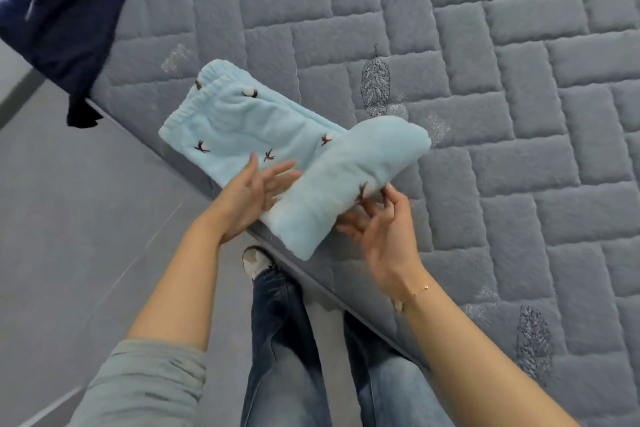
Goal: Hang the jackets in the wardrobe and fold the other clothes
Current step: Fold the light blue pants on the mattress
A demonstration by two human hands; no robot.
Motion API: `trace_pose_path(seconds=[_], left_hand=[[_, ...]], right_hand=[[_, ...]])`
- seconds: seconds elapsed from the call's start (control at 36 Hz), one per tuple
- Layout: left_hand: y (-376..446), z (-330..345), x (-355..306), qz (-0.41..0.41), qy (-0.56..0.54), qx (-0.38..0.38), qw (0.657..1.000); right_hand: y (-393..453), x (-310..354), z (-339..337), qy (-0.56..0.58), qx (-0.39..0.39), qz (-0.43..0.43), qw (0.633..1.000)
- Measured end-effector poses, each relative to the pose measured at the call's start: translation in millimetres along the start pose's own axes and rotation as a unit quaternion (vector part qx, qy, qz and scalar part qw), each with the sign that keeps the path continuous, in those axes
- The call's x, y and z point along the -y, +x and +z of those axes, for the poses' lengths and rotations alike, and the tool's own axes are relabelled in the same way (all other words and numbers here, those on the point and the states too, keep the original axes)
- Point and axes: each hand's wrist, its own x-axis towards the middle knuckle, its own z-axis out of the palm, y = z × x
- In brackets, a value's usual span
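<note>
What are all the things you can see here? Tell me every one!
fluffy pants: one, light blue with small brown-and-white sprigs, partly folded at the bed's edge
quilted bed cover: one, grey, fills the right side
dark garment: one, navy, hanging over the bed's top-left corner
floor: grey, on the left
shoe: one visible, white, on the floor
jeans: blue, on the person's legs
left hand: open, fingers straight, against the pants
right hand: fingers pinch the pants' folded end
</note>
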Motion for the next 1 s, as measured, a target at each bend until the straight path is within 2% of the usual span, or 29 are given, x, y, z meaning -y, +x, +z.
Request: trace_pose_path(seconds=[0.08,0.19,0.25,0.33,0.42,0.53,0.58,0.61,0.64,0.67,0.72,0.78,0.81,0.86,0.92,1.0], left_hand=[[-18.7,-32.5,-5.8,0.036,-0.175,0.046,0.983],[-27.8,-63.0,-11.1,0.148,-0.216,0.027,0.965],[-23.0,-73.7,-17.6,0.193,-0.194,-0.021,0.962],[-5.8,-85.6,-29.3,0.222,-0.15,-0.15,0.952],[22.3,-93.4,-40.3,0.193,-0.153,-0.257,0.934],[51.2,-100.9,-57.9,0.131,-0.191,-0.343,0.91],[54.3,-107.0,-63.6,0.144,-0.235,-0.36,0.891],[52.6,-110.3,-66.2,0.158,-0.253,-0.364,0.882],[49.5,-114.8,-68.6,0.171,-0.272,-0.367,0.873],[46.1,-120.0,-70.1,0.18,-0.291,-0.369,0.864],[41.3,-133.1,-72.1,0.183,-0.333,-0.376,0.845],[42.3,-148.7,-71.8,0.164,-0.348,-0.402,0.831],[45.4,-155.6,-71.0,0.148,-0.337,-0.416,0.831],[54.8,-164.6,-67.7,0.11,-0.289,-0.427,0.85],[63.0,-166.5,-61.3,0.064,-0.23,-0.427,0.872],[64.7,-160.3,-53.9,0.028,-0.208,-0.433,0.876]], right_hand=[[14.8,2.2,48.9,-0.041,0.043,0.001,0.998],[52.4,-4.2,108.4,-0.062,0.078,0.03,0.995],[76.2,-8.2,135.9,-0.083,0.08,0.03,0.993],[111.5,-12.8,170.7,-0.138,0.081,0.041,0.986],[140.3,-23.2,191.7,-0.186,0.087,0.045,0.978],[157.3,-25.4,205.3,-0.175,0.065,0.067,0.98],[154.4,-23.2,207.5,-0.189,0.031,0.015,0.981],[150.6,-22.1,207.0,-0.238,0.014,-0.06,0.969],[147.3,-20.3,205.3,-0.317,-0.005,-0.163,0.934],[146.0,-17.8,202.6,-0.408,-0.021,-0.274,0.871],[150.8,-12.5,199.2,-0.557,-0.008,-0.437,0.706],[166.8,-12.3,200.4,-0.662,0.041,-0.485,0.57],[176.4,-15.6,201.0,-0.708,0.057,-0.465,0.529],[193.6,-27.4,201.6,-0.777,0.06,-0.38,0.498],[209.2,-38.3,197.0,-0.815,0.047,-0.296,0.497],[227.0,-40.9,187.7,-0.837,0.063,-0.266,0.475]])
